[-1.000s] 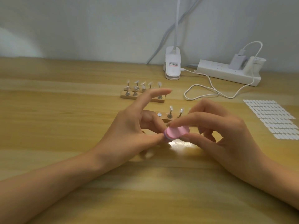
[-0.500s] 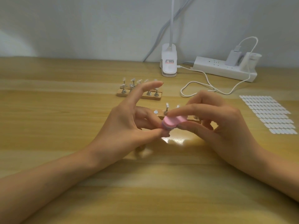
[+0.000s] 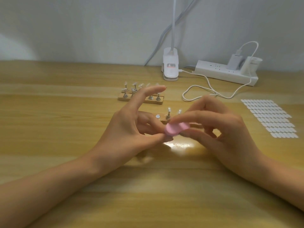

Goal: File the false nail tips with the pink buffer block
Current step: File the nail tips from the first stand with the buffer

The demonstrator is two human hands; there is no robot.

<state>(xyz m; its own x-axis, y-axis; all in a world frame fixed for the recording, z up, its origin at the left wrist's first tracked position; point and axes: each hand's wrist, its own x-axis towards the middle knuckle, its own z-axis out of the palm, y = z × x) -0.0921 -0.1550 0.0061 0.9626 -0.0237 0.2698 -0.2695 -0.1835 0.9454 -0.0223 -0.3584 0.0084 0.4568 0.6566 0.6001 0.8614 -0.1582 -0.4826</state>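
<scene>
Though hidden between thumb and curled fingers, presumably a false nail tip pinched in left hand (image 3: 128, 130), forefinger lifted clear for sightline; pressed to pink buffer block (image 3: 176, 129), gripped thumb-and-forefinger by right hand (image 3: 222, 129) just above tabletop (image 3: 65, 129)

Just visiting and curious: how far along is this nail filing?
Done: which tips are finished is too small to tell. In hand: the right hand pinches the pink buffer block; the left hand pinches a hidden nail tip, probably, against it. Left: tips on the near stand and the far stand.
</scene>
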